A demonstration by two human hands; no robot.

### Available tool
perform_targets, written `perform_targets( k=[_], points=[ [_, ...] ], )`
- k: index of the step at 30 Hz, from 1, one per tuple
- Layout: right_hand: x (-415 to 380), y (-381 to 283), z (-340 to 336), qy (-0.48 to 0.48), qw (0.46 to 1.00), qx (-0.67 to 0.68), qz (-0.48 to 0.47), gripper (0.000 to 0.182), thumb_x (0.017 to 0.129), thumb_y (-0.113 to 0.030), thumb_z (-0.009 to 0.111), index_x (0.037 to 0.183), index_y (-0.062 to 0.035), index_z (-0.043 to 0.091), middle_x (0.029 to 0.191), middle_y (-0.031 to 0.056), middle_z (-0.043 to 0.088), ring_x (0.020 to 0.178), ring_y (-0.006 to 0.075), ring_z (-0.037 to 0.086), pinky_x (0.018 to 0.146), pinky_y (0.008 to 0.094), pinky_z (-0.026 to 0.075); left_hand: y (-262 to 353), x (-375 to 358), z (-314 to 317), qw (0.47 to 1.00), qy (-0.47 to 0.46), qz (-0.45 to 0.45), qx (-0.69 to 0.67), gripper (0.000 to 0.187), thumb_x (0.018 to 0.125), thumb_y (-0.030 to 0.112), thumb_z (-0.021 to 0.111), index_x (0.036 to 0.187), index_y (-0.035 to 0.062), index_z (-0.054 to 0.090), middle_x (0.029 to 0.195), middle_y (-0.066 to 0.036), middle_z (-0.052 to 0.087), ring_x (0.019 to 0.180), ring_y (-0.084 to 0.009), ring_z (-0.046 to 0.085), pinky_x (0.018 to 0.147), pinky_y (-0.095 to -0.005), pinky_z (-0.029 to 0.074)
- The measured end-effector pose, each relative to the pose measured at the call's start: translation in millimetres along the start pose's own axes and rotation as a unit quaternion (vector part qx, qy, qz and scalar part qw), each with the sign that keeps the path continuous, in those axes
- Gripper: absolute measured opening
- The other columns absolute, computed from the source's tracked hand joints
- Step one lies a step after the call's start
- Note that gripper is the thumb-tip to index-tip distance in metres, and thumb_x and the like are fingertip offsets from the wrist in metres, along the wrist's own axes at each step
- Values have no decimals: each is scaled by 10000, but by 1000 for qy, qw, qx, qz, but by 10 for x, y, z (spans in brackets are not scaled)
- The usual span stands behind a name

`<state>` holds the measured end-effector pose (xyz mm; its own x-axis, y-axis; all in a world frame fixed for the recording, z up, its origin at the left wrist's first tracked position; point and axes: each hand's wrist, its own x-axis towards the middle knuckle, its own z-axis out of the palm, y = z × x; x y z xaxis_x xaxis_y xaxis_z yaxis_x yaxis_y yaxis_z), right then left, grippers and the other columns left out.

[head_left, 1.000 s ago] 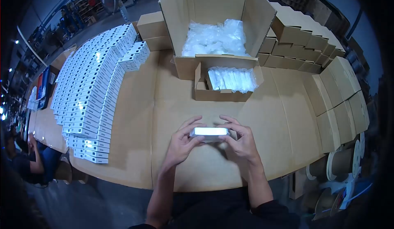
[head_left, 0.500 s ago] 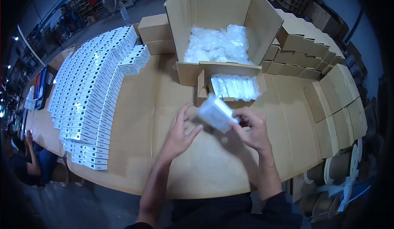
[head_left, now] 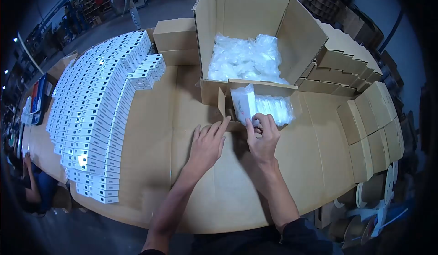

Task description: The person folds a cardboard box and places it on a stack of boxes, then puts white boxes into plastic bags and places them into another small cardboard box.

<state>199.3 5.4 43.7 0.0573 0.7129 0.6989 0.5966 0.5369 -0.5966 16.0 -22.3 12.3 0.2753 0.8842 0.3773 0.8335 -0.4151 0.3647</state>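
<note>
In my right hand is a white packet in clear plastic, pinched between thumb and fingers near its lower end. It stands upright over the left part of a small cardboard box. Several similar bagged packets fill the right side of that box in a row. My left hand has its fingers stretched out, fingertips right at the box's front left corner, and holds nothing.
A large open carton with clear plastic bags stands behind the small box. Stacked white boxes cover the table's left side. Folded brown cartons line the right. At far left a person's arm shows.
My right hand has carried the packet forward and turned it upright, from above the table to the small box. My left hand has moved to the box's front left corner.
</note>
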Motion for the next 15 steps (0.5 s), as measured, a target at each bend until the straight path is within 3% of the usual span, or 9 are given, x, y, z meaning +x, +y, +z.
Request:
perform_targets(
  k=[3,15],
  points=[
    [46,-41,17,-33,999,-35,7,168,872,13,760,1003,3,654,869,163,600,691,306,663,559,422,543,-4,-31,53,1000,10,4,11,725,939,126,672,1597,152,368,1307,-117,619,1145,-301,609,1074,-565,439],
    [170,-35,258,-128,972,-190,52,106,879,-52,708,923,16,640,913,226,595,656,422,672,562,520,550,18,-33,44,999,21,-7,47,662,947,176,660,1569,169,434,1261,-40,632,1107,-230,618,1067,-560,441]
  ],
)
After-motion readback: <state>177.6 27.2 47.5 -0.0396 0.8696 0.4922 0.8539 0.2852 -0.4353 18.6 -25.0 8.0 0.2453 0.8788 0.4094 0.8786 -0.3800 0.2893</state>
